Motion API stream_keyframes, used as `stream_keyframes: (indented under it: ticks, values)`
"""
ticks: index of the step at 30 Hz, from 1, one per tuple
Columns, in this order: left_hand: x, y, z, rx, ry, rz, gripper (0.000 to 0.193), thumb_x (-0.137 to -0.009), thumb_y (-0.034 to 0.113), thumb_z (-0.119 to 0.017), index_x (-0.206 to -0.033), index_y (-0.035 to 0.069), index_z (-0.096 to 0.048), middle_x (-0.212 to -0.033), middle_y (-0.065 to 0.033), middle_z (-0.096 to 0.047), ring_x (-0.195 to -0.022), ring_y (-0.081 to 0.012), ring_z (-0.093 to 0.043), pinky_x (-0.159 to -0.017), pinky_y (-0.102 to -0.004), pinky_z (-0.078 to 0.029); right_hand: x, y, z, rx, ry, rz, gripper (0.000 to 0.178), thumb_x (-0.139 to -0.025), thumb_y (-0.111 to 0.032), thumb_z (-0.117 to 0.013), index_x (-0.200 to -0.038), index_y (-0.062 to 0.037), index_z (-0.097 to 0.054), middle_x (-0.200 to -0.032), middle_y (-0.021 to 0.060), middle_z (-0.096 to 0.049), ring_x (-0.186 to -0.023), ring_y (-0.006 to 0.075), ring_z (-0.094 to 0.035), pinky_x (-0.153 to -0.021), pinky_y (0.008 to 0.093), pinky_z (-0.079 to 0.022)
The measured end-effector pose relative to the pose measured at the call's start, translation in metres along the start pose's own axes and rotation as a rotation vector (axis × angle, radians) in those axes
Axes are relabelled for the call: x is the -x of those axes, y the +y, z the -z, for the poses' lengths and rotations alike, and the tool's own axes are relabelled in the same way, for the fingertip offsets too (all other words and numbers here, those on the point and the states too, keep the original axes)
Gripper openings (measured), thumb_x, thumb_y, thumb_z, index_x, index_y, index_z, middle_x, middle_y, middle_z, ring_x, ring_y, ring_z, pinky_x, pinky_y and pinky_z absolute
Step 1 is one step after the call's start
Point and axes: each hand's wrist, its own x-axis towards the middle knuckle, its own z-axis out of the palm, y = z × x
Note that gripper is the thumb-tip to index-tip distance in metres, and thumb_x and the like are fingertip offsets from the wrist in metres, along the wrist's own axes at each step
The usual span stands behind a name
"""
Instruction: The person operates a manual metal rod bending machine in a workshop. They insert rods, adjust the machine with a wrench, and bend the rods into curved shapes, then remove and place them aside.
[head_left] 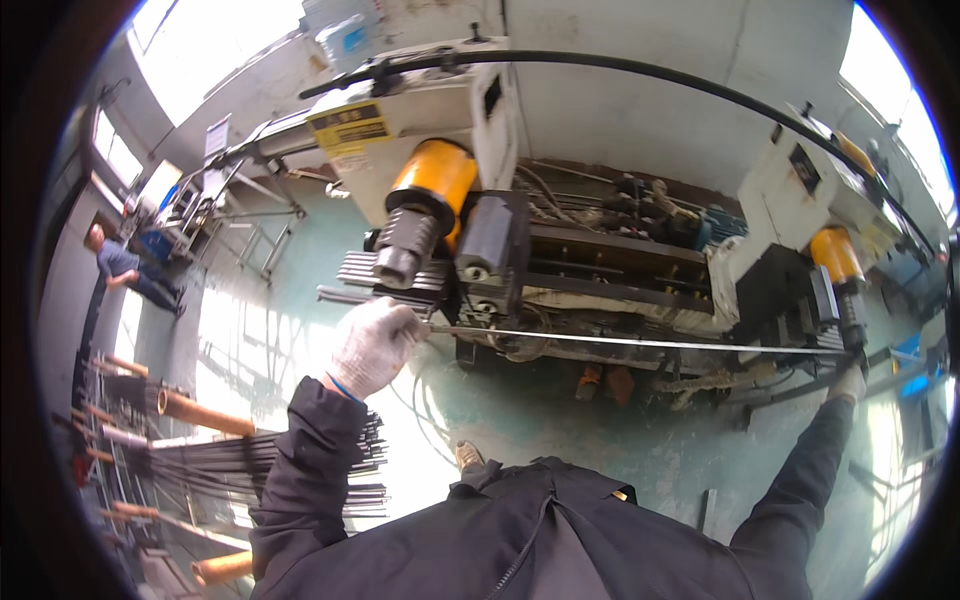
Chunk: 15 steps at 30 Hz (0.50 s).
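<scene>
A long thin metal rod [620,342] stretches nearly level in front of me, between two machine heads. My left hand [370,347], in a whitish work glove, is closed around its left end. At the far right, my right hand [849,382] grips the other end, its fingers small and partly hidden there. Above my left hand is a grey ridged spindle [408,245] under an orange cylinder [437,172]. Several metal bars [385,272] lie stacked just behind that hand. A second orange cylinder [835,254] is above my right hand.
A black bar [640,68] arches over both machine heads. Between them runs the machine bed [610,262], with hoses behind. Long dark rods [215,470] and brown tubes [205,412] lie on a rack at lower left. Another person [130,268] stands at far left.
</scene>
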Motion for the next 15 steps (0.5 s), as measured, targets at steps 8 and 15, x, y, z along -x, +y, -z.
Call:
stream_keyframes:
  ticks: [8, 15]
  values:
    - [0.005, -0.088, 0.045, -0.242, 0.103, 0.038, 0.022, -0.093, 0.025, -0.087, -0.088, 0.006, -0.077, -0.085, -0.0161, -0.071, -0.084, -0.0412, -0.073, -0.075, -0.0515, -0.059, -0.015, -0.003, 0.012, -0.276, -0.072, -0.117, 0.038, -0.115, -0.043, -0.067, -0.127, -0.0099, -0.083, -0.113, 0.0034, -0.082, -0.096, 0.0159, -0.075, -0.086, 0.0357, -0.059]
    - [-0.016, -0.101, 0.045, -0.212, 0.134, 0.034, 0.016, -0.094, 0.023, -0.084, -0.093, 0.007, -0.081, -0.093, -0.0156, -0.075, -0.089, -0.0407, -0.074, -0.078, -0.0483, -0.06, 0.005, -0.038, 0.006, -0.172, -0.083, -0.136, 0.031, -0.113, -0.037, -0.074, -0.124, -0.0095, -0.085, -0.112, 0.0034, -0.084, -0.096, 0.0179, -0.076, -0.088, 0.036, -0.062]
